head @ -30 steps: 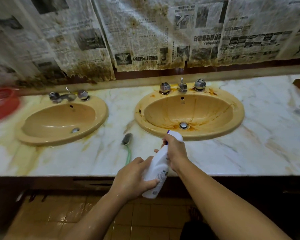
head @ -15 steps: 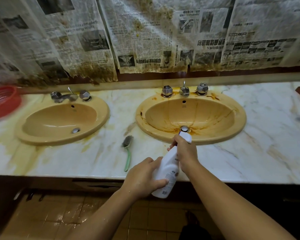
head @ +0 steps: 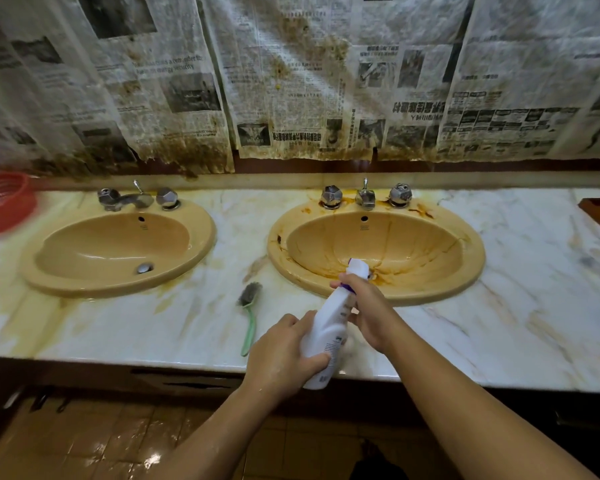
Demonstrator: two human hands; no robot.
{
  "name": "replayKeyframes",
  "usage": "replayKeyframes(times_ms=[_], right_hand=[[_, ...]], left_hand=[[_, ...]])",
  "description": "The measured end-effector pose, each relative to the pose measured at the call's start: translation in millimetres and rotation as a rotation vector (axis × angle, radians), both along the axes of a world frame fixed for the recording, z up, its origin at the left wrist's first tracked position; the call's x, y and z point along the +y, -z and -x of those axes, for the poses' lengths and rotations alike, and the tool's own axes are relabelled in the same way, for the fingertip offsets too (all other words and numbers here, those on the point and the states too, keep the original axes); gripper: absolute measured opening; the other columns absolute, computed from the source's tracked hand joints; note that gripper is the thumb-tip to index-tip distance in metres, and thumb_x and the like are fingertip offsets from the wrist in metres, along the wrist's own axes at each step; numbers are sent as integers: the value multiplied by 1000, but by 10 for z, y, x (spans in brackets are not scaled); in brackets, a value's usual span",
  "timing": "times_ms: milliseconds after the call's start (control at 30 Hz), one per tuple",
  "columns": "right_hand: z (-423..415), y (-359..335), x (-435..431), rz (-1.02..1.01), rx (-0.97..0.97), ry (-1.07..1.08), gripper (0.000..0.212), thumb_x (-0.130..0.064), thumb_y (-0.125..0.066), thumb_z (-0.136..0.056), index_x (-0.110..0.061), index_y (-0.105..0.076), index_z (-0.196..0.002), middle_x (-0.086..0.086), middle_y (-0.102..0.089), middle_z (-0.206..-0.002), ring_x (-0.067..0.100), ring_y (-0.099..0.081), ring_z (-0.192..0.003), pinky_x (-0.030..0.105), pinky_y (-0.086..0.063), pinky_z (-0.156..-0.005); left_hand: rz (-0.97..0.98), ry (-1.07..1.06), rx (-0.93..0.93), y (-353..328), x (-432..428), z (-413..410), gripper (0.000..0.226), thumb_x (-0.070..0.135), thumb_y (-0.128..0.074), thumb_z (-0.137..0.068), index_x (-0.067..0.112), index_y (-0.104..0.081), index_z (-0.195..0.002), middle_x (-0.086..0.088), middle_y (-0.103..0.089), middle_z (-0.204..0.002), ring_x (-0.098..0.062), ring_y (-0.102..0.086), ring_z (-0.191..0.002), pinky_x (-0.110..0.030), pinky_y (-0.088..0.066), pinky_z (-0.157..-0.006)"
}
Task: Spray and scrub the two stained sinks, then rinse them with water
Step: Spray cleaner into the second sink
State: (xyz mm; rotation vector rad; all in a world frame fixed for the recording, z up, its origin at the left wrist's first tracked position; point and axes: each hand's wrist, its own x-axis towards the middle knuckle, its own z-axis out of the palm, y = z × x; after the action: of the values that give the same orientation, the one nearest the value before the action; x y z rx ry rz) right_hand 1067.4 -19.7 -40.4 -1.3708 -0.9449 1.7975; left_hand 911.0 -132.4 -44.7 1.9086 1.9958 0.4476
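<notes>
Two hands hold one white spray bottle (head: 328, 336) over the front edge of a marble counter (head: 520, 306). The left hand (head: 284, 355) wraps the bottle's lower body, fingers curled around it. The right hand (head: 368, 306) closes on the neck just under the purple-trimmed spray head; whether a finger is on the trigger cannot be told. The bottle's long axis slants up and away from the person, base nearest the body, nozzle end reaching over the near rim of the right sink (head: 465, 268).

That right sink, a tan oval basin, lies directly beyond the nozzle, so the spray head seems aimed into the bowl. Brown-orange stains streak its walls, pool near the drain just beyond the spray head, and mark the rim by the chrome taps (head: 365, 197) at its back. The right hand is the nearer one to this sink; the spray step on it looks to be in hand.

Left of the right sink, lying on the counter between the two basins, is a green-handled scrub brush (head: 248, 315), bristles pointing away, untouched and just beside the left hand. Farther left is the left sink (head: 201, 244), the same tan colour and visibly cleaner, with yellowish staining on the counter around it. A red basket (head: 4, 202) sits at the far left edge. Stained newspaper sheets (head: 291, 81) hang on the wall behind both sinks.
</notes>
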Motion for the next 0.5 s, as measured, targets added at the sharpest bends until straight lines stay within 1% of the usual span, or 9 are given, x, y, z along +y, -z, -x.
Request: replayKeyframes(times_ms=[67, 167, 200, 233, 267, 333, 367, 433, 500], right_hand=[[104, -10, -5, -32, -64, -58, 28, -44, -62, -98, -22, -68, -114, 0, -69, -120, 17, -63, -107, 42, -52, -100], [258, -46, -48, -114, -164, -140, 45, -66, -61, -85, -34, -66, -117, -8, -72, -119, 15, -67, -109, 46, -55, -99], [299, -62, -66, -139, -179, -167, 50, -70, -60, -80, -36, -67, -117, -9, -73, -117, 15, -68, -109, 47, -56, -98], [340, -84, -86, -164, -179, -193, 51, -69, -59, -81, -36, -67, -119, -10, -73, -116, 15, -68, -109, 46, -57, -96], [382, -115, -107, -190, -167, -216, 47, -64, -59, -87, -35, -68, -122, -10, -74, -115, 15, -68, -109, 45, -58, -95], [456, -173, -142, -242, -138, -243, 33, -49, -58, -100, -31, -70, -125, -10, -75, -114, 16, -69, -109, 41, -59, -92], [482, -197, -157, -272, -135, -244, 29, -45, -58, -101, -31, -72, -123, -10, -76, -112, 16, -69, -109, 41, -60, -92], [520, -233, -183, -326, -146, -223, 21, -42, -63, -99, -33, -76, -113, -8, -77, -105, 16, -70, -105, 42, -60, -92], [553, -270, -197, -361, -157, -202, 19, -44, -71, -94, -32, -78, -106, -9, -78, -101, 15, -73, -97, 44, -60, -92]], left_hand=[[-1, -48, -6, 16, -46, 64, 69, 67, -58, -80, 49, -36, -144, 13, -49, -105, -11, -56, -90, -31, -51, -70], [7, -124, -5, 21, -107, 163, 77, 64, -59, -82, 46, -31, -151, 12, -49, -117, -13, -57, -102, -36, -54, -79], [12, -150, -2, 16, -129, 195, 80, 64, -59, -82, 43, -29, -154, 12, -49, -121, -13, -57, -107, -36, -54, -83], [14, -177, -1, 13, -151, 224, 83, 64, -59, -83, 40, -27, -156, 11, -49, -124, -13, -56, -110, -36, -53, -84], [14, -204, -4, 8, -173, 252, 85, 65, -59, -83, 37, -26, -157, 11, -48, -125, -13, -56, -111, -35, -53, -84], [10, -247, -23, -7, -215, 299, 84, 67, -58, -81, 37, -30, -154, 10, -48, -121, -13, -56, -105, -33, -53, -81], [3, -261, -33, -15, -234, 318, 80, 67, -58, -80, 38, -35, -151, 11, -49, -116, -12, -56, -101, -34, -55, -80], [-18, -285, -41, -39, -272, 346, 70, 66, -57, -78, 40, -41, -142, 12, -48, -108, -12, -55, -95, -37, -56, -77], [-54, -310, -13, -47, -310, 365, 69, 65, -57, -80, 39, -41, -142, 12, -49, -111, -12, -53, -101, -37, -55, -79]])
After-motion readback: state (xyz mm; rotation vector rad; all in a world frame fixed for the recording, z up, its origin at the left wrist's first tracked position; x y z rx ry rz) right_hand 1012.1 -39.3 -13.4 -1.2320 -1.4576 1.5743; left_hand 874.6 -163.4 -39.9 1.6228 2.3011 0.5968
